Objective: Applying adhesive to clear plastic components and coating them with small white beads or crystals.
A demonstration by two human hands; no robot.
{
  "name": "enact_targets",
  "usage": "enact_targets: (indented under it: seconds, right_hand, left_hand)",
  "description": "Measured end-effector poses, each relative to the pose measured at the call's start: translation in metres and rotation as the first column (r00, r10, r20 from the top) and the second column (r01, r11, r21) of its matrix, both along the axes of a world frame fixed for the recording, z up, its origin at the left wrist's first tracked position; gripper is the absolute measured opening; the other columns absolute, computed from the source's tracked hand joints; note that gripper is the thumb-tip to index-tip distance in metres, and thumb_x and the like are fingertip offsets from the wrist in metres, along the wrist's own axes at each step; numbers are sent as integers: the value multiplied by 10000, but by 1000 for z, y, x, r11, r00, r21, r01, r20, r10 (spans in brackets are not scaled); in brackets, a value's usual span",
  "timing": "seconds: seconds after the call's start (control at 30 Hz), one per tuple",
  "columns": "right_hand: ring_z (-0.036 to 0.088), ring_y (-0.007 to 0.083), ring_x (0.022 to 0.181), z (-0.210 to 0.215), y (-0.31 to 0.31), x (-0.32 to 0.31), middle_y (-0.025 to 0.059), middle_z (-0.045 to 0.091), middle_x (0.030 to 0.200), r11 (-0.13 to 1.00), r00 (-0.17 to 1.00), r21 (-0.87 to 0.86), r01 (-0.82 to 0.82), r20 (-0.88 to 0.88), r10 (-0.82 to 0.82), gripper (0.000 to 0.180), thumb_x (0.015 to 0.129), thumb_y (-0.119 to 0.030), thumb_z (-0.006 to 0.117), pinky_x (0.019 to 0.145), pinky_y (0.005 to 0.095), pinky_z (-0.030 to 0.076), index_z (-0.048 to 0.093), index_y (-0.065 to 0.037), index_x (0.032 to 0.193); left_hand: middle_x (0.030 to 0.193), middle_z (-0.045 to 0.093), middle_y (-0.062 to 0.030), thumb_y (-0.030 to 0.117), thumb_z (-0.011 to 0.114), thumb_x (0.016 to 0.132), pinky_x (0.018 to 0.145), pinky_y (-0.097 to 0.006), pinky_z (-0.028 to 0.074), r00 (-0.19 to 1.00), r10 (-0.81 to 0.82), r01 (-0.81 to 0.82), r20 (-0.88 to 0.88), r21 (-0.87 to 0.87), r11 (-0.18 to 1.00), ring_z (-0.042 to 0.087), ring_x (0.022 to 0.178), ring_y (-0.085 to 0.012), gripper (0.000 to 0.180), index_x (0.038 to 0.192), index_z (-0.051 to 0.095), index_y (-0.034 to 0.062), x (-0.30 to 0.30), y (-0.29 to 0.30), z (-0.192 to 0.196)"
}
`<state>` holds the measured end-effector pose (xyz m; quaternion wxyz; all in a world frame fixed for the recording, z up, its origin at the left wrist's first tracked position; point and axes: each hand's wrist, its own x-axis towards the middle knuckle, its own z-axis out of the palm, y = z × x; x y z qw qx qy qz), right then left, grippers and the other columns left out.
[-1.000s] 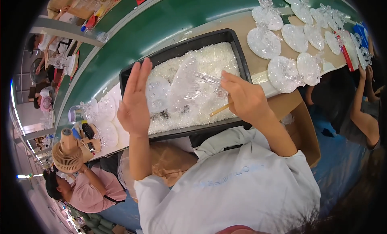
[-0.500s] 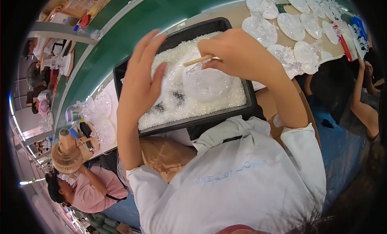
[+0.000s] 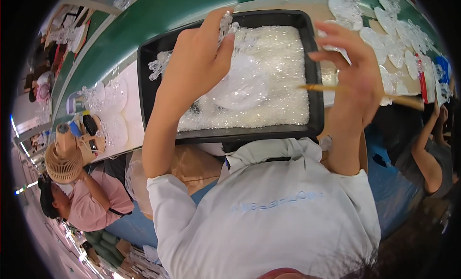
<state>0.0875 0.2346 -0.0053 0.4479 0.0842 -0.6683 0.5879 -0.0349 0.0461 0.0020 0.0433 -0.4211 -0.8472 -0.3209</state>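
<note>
In the black tray, a round white disc lies among glittering whitish granules. My left hand is over the tray's left part, its fingers closed around a clear, knobbly plastic ornament at the disc's far side. Whether ornament and disc are joined is hidden by the hand. To the right, my right hand is just beyond the tray's rim, a little blurred. It holds a thin wooden-handled brush crosswise at the palm, while several fingers are stretched out. Another clear knobbly piece shows at the tray's left wall.
White discs with clear ornaments crowd the table at the right; more lie left of the tray. A beige fan and a person in pink are at the left. Another person's arm is at the far right.
My right hand has moved from above the disc to outside the tray's right side, still with the brush. My left hand, earlier raised with fingers spread, has closed on the clear ornament.
</note>
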Motion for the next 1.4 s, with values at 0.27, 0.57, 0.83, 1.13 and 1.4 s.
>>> enact_targets:
  seconds: [0.27,0.57,0.83,1.13,1.4]
  right_hand:
    - [609,177,662,-23,-32,16,211,608,916,955,932,-52,-290,211,295,221,923,-98,640,554,248,509,482,1,1041]
    - [608,183,598,-33,-27,16,206,610,873,929,958,279,-244,219,186,136,785,77,564,545,275,533,540,21,907]
    - [629,208,587,-32,-36,17,166,639,800,960,964,152,-235,162,211,201,650,97,602,520,271,530,589,14,833]
    - [648,244,595,-33,-32,11,198,654,807,940,984,290,-178,43,173,253,629,113,646,522,305,552,597,37,866]
    - [661,289,593,-35,-31,14,208,648,838,920,971,327,-218,-18,237,269,668,48,759,506,334,556,614,51,894]
  left_hand:
    - [713,609,-127,77,571,922,616,-322,472,949,295,-293,110,-33,956,619,621,-256,247,1161,535,26,17,5,18]
    - [902,615,-272,46,531,895,713,-498,474,955,265,-284,136,155,946,594,859,-504,259,1146,484,6,23,8,32]
    - [885,626,-92,104,560,965,661,-256,476,951,307,-307,32,199,931,637,735,-153,218,1148,535,-11,17,-4,8]
    - [932,664,-142,114,550,968,715,-284,483,971,157,-108,-181,256,961,630,766,-167,241,1147,498,-38,23,-9,-3]
    - [862,620,-165,-148,563,757,625,-336,526,932,-77,246,-353,465,850,611,679,-295,196,913,584,-31,22,-6,-7]
